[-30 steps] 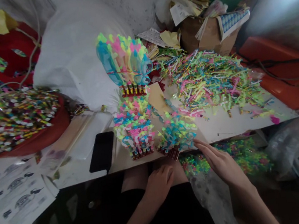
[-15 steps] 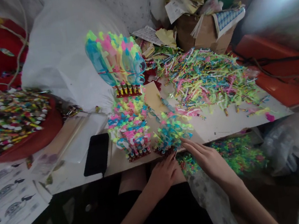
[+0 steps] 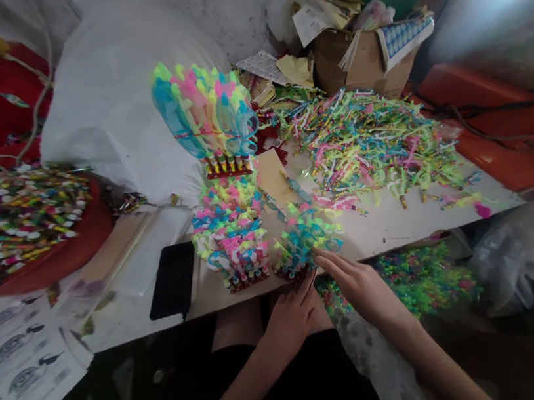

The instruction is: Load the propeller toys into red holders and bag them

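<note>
A small bundle of coloured toys point(image 3: 305, 241) at the table point(image 3: 399, 224) edge is touched by both hands: right hand point(image 3: 358, 283) and left hand point(image 3: 290, 312), fingers extended, nothing clenched.

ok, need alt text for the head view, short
Both hands meet at the near table edge: the right hand and left hand touch a small cluster of neon plastic pieces. A loose heap of the same pieces lies behind, a black phone to the left.

White table point(image 3: 399, 224): loose neon plastic pieces point(image 3: 369, 146); 3 banded bundles, nearest bundle point(image 3: 305, 241) touched by right hand point(image 3: 358, 283) and left hand point(image 3: 293, 312); black phone point(image 3: 173, 289).
</note>
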`<state>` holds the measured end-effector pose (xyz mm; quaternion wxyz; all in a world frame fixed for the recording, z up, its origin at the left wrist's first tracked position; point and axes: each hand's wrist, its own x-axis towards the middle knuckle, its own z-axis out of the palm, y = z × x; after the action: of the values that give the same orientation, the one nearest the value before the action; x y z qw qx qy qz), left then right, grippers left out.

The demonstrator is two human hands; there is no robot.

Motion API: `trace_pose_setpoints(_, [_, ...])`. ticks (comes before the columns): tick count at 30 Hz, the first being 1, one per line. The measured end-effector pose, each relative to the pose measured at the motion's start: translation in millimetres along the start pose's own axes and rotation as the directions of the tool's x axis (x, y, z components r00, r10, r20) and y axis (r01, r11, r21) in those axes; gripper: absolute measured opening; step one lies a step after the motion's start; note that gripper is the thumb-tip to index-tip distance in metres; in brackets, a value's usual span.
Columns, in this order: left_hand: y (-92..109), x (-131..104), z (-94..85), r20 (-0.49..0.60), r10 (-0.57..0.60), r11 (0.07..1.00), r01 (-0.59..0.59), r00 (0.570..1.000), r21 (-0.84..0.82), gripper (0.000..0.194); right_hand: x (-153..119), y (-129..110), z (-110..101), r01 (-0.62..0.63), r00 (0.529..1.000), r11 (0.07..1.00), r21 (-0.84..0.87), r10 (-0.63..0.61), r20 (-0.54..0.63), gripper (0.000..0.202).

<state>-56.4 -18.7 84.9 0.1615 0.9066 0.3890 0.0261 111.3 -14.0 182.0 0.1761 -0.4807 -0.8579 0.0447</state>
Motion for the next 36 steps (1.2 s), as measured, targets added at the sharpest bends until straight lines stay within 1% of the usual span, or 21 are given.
trace_pose_setpoints(5, [2.1,-2.6,6.2,0.026,-0.022,1.0,0.022,0.999,-0.002,0.043,-1.6,1.7,4.7,-0.024,1.0,1.0,0.007,0.024,0.007,0.057])
trace_pose_setpoints(9, [2.1,-5.1,13.1,0.017,-0.027,0.999,0.026,1.0,0.031,0.048,-4.7,2.8,14.0,-0.026,0.999,0.999,-0.035,0.024,-0.045,0.05])
trace_pose_setpoints(12, [2.1,-5.3,15.8,-0.004,-0.021,0.999,0.022,1.0,0.048,0.047,-4.4,2.7,17.6,-0.031,0.997,0.998,-0.062,0.026,-0.079,0.043])
trace_pose_setpoints(16, [5.2,-1.7,11.3,-0.016,-0.074,0.996,0.074,0.997,0.04,0.043,-4.7,3.1,19.2,0.003,0.995,0.997,-0.073,-0.01,-0.096,0.039])
trace_pose_setpoints(18, [8.2,0.9,5.3,-0.017,-0.115,0.992,0.115,0.993,0.04,0.038,-8.9,5.1,20.5,0.045,0.987,0.996,-0.079,-0.056,-0.15,0.039])
trace_pose_setpoints(20, [11.3,3.8,-2.1,-0.021,-0.136,0.99,0.137,0.991,0.039,0.035,-15.4,10.0,22.7,0.057,0.956,0.995,-0.079,-0.077,-0.282,0.041])
trace_pose_setpoints(21, [12.7,5.2,-5.7,-0.023,-0.141,0.989,0.142,0.99,0.038,0.034,-18.6,14.3,24.3,0.045,0.924,0.997,-0.07,-0.068,-0.376,0.04])
trace_pose_setpoints(22, [14.0,6.8,-9.1,-0.022,-0.146,0.989,0.146,0.989,0.036,0.034,-21.1,20.1,26.5,0.015,0.882,0.999,-0.053,-0.038,-0.471,0.04])
trace_pose_setpoints(24, [16.1,9.9,-13.9,0.01,-0.164,0.986,0.163,0.986,0.041,0.035,-22.7,37.5,33.7,-0.096,0.788,0.995,0.016,0.086,-0.61,0.036])
trace_pose_setpoints(25, [17.2,11.5,-15.2,0.036,-0.177,0.983,0.175,0.984,0.049,0.035,-21.4,49.3,39.3,-0.168,0.743,0.984,0.064,0.169,-0.647,0.034])
trace_pose_setpoints(26, [18.2,12.9,-15.5,0.059,-0.189,0.981,0.185,0.98,0.058,0.036,-18.9,62.9,46.4,-0.246,0.711,0.962,0.114,0.259,-0.654,0.031])
trace_pose_setpoints(27, [19.3,14.1,-15.2,0.076,-0.196,0.979,0.19,0.978,0.069,0.037,-15.5,78.0,55.1,-0.317,0.691,0.935,0.162,0.345,-0.635,0.029])
trace_pose_setpoints(28, [20.4,15.3,-14.2,0.084,-0.199,0.978,0.192,0.976,0.083,0.039,-11.6,93.8,65.0,-0.368,0.681,0.909,0.194,0.406,-0.609,0.027])
trace_pose_setpoints(29, [21.5,16.3,-12.8,0.084,-0.2,0.977,0.192,0.976,0.098,0.04,-7.3,109.5,75.8,-0.403,0.684,0.893,0.197,0.438,-0.584,0.028])
trace_pose_setpoints(31, [23.5,18.3,-9.6,0.076,-0.192,0.975,0.181,0.978,0.13,0.042,1.2,137.6,97.7,-0.449,0.717,0.878,0.162,0.463,-0.521,0.032])
trace_pose_setpoints(33, [25.0,20.7,-7.6,0.074,-0.186,0.973,0.173,0.98,0.153,0.042,9.2,157.4,116.0,-0.486,0.766,0.868,0.103,0.48,-0.428,0.035])
trace_pose_setpoints(35, [26.2,23.2,-7.7,0.073,-0.183,0.973,0.17,0.98,0.159,0.04,16.4,167.8,127.7,-0.507,0.803,0.861,0.04,0.489,-0.34,0.037])
trace_pose_setpoints(36, [26.9,24.4,-8.7,0.075,-0.186,0.972,0.173,0.98,0.16,0.04,19.6,170.1,130.8,-0.513,0.814,0.858,0.017,0.492,-0.31,0.036])
